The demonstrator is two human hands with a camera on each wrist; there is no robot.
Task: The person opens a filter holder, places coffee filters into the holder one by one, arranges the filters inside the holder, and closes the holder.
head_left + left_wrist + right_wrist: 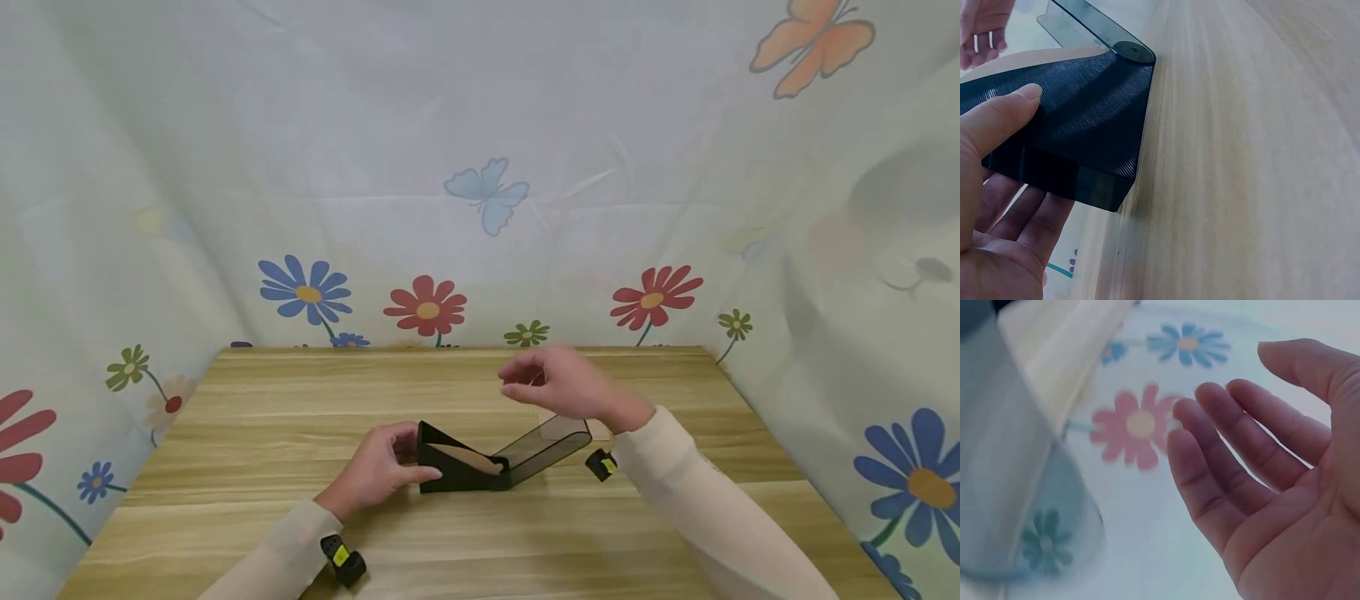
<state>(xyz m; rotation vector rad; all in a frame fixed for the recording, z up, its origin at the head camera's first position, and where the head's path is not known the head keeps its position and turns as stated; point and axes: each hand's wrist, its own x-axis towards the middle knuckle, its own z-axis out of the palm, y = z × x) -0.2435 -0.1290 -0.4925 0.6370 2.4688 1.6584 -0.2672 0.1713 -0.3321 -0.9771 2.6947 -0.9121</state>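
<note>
A black wedge-shaped box with a smoky see-through hinged lid stands on the wooden table, its lid swung out to the right. Inside lies something tan and thin-edged, perhaps paper; its kind is unclear. My left hand grips the box's left end. In the left wrist view, the thumb lies on the ribbed side of the box and the fingers are behind it. Above the lid, my right hand hangs with loosely bent fingers, holding nothing and apart from the box.
The wooden table reaches back to a pale curtain printed with flowers and butterflies. A faint pale patch shows behind the lid; I cannot tell what it is. Black straps with yellow marks sit by both wrists.
</note>
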